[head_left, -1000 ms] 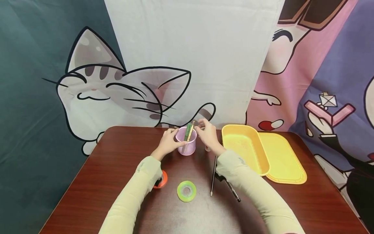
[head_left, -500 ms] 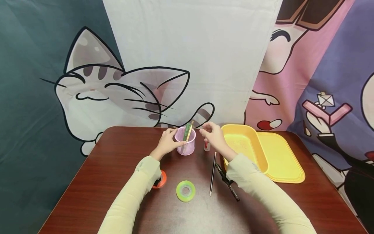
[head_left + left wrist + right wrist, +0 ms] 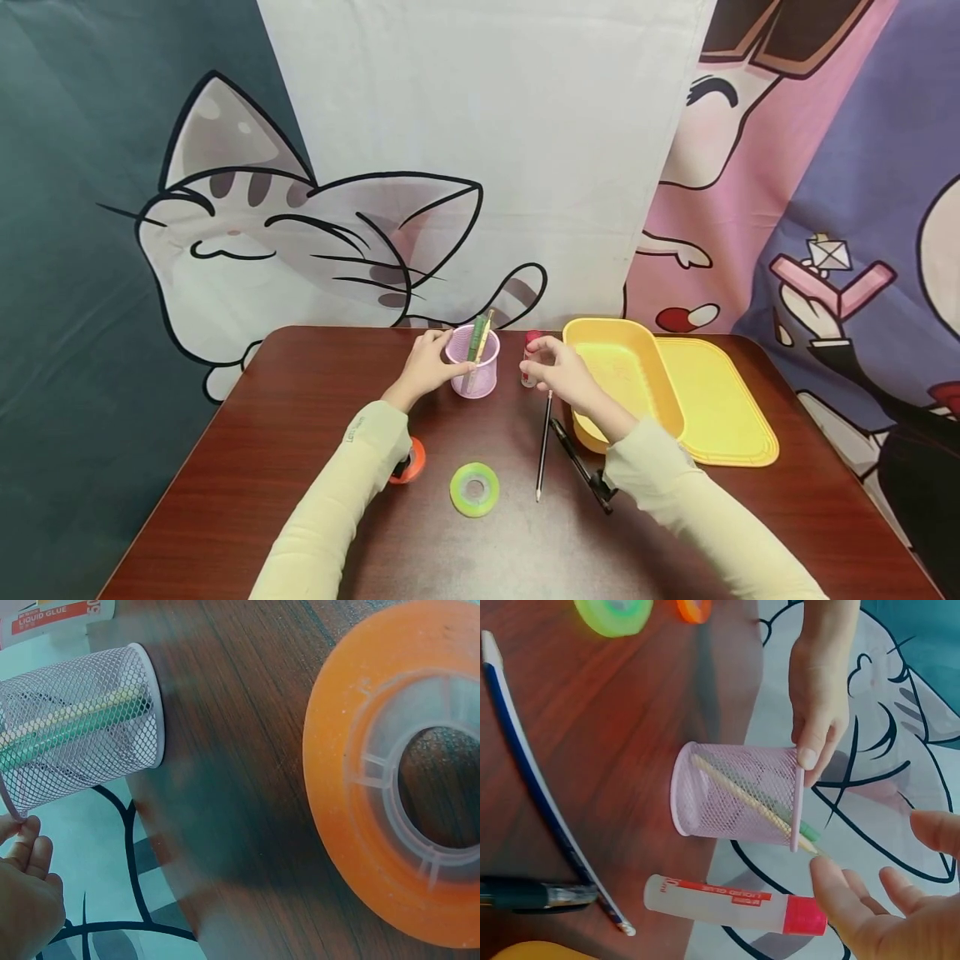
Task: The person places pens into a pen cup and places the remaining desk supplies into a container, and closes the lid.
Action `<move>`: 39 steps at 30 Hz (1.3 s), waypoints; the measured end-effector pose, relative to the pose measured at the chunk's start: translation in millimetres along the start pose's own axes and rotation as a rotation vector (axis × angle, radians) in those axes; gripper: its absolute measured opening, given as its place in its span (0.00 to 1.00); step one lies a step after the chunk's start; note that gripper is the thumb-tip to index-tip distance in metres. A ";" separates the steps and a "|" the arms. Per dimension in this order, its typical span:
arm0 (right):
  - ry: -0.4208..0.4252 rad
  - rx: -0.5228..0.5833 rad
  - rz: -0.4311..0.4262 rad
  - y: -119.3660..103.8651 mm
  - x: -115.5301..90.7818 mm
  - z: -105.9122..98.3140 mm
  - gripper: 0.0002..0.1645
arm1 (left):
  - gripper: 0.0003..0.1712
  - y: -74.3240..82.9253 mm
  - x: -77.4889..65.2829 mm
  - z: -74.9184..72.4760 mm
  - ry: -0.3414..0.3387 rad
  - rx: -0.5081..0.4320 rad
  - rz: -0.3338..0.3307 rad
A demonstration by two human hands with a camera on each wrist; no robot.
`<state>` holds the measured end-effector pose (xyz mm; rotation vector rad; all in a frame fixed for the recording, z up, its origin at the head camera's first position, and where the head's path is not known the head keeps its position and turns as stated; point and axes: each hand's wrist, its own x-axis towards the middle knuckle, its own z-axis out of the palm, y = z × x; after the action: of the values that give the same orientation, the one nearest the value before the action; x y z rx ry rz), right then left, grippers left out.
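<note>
My left hand (image 3: 423,369) pinches the rim of a pink mesh pen cup (image 3: 486,380) between thumb and fingers. The cup stands upright near the table's back edge. A green pencil-like stick (image 3: 475,340) and a yellow patterned one (image 3: 484,340) lean inside it. Just right of the cup is an upright liquid glue bottle (image 3: 712,898) with a red cap (image 3: 805,915). My right hand (image 3: 566,379) hovers beside this bottle, thumb and fingers apart and holding nothing. In the right wrist view its fingertips are close to the cap; whether they touch is unclear.
A dark pencil (image 3: 544,446) and a black pen (image 3: 573,454) lie in front of the right hand. Green tape (image 3: 459,490) and orange tape (image 3: 337,772) lie nearer. A yellow tray (image 3: 681,417) stands at right, beside its flat yellow lid (image 3: 731,408).
My right hand has moved away from the pen cup, rightward and toward me, to the glue bottle, whose red cap now shows. The left hand stays on the cup's rim.
</note>
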<state>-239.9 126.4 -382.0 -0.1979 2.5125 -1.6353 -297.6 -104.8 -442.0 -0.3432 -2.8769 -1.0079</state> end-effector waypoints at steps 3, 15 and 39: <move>-0.039 0.000 0.015 5.4 -8.6 1.1 0.23 | 0.49 -0.4 -0.2 -0.2 0.001 0.000 -0.002; -0.099 -0.121 0.016 50.9 -32.8 9.7 0.26 | 0.49 -1.0 -0.1 -1.1 0.000 -0.009 0.007; -0.053 -0.203 0.028 79.0 -53.4 21.7 0.29 | 0.49 -2.1 0.7 -0.1 -0.010 0.002 0.000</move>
<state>-186.2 148.5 -460.6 -0.2227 2.6262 -1.3447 -298.8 -106.3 -443.1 -0.3490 -2.8865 -1.0064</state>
